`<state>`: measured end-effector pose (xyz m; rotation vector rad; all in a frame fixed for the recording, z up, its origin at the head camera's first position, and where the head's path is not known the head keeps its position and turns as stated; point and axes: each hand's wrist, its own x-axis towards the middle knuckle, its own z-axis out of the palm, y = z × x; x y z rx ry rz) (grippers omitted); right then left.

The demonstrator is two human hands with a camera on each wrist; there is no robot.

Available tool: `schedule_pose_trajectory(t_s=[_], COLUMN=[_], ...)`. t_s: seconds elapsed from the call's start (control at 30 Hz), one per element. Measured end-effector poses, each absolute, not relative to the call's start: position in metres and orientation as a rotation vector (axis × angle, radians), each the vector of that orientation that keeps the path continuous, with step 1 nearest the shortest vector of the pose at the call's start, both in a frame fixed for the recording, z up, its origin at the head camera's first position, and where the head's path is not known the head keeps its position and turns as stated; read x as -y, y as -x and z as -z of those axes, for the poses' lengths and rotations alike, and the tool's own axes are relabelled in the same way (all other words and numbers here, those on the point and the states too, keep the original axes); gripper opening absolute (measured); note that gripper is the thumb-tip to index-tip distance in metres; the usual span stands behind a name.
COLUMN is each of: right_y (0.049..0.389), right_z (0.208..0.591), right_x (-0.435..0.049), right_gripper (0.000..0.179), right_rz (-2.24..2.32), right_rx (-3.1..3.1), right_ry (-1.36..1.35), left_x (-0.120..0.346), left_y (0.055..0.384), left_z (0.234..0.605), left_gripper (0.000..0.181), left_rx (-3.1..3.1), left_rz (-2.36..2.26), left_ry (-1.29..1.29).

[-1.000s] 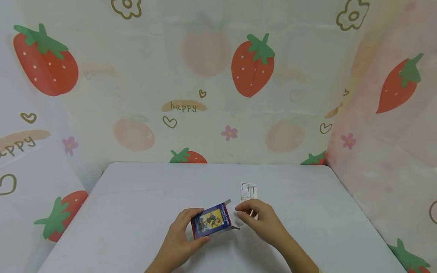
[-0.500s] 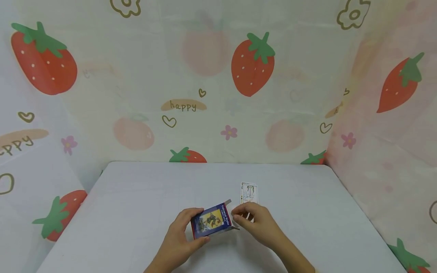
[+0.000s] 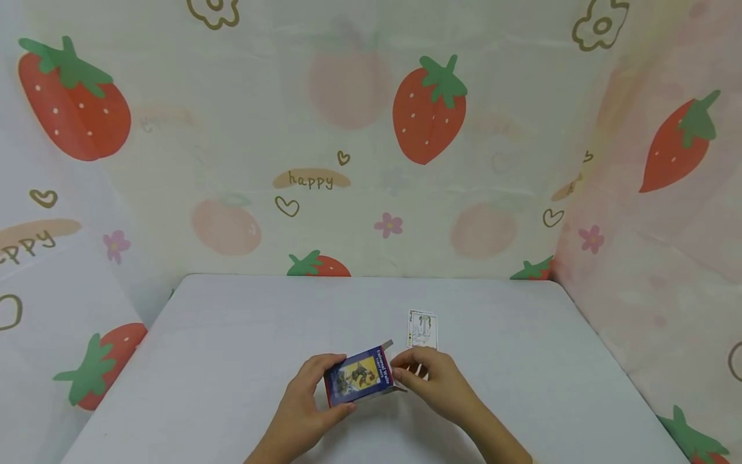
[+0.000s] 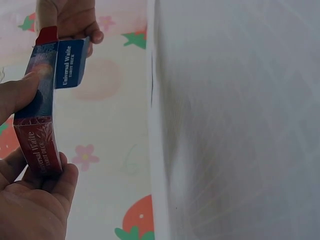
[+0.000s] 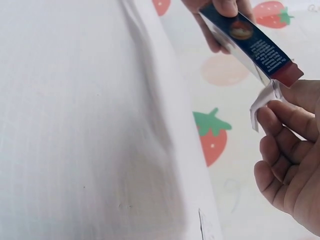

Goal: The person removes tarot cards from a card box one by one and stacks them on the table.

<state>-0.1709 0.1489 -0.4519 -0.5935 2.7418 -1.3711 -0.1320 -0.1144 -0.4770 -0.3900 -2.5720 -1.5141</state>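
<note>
A blue and red tarot deck box (image 3: 358, 377) is held above the table by my left hand (image 3: 304, 396), thumb on one narrow side and fingers on the other. Its end toward the right is unfolded, with the lid flap (image 4: 71, 65) and a small red side tab (image 5: 290, 74) sticking out. My right hand (image 3: 437, 381) has its thumb and index finger right at this mouth, the index fingertip against the flap's white inner side (image 5: 261, 104); the thumb tip is partly hidden. I cannot tell whether these fingers pinch anything. Just beyond the right hand lies a white picture card (image 3: 423, 328).
The table (image 3: 243, 322) has a white cloth over it. Behind it and at both sides hang sheets (image 3: 371, 148) printed with strawberries, and their lower parts meet the table's edges.
My right hand has moved left to the box's mouth, uncovering more of the card behind it. The left hand and box stay nearly still.
</note>
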Motion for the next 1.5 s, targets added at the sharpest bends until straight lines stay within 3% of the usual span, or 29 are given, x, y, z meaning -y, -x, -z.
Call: schedule_pose_trajectory(t_s=[1.5], right_y=[0.1734], right_z=[0.4548], right_x=[-0.1504], right_gripper=[0.01], right_rz=[1.373], right_rx=[-2.772], right_ry=[0.565], left_x=[0.1128], left_y=[0.1331], left_z=[0.479], left_gripper=[0.078], left_rx=[2.582], left_rz=[1.459], left_ry=[0.38])
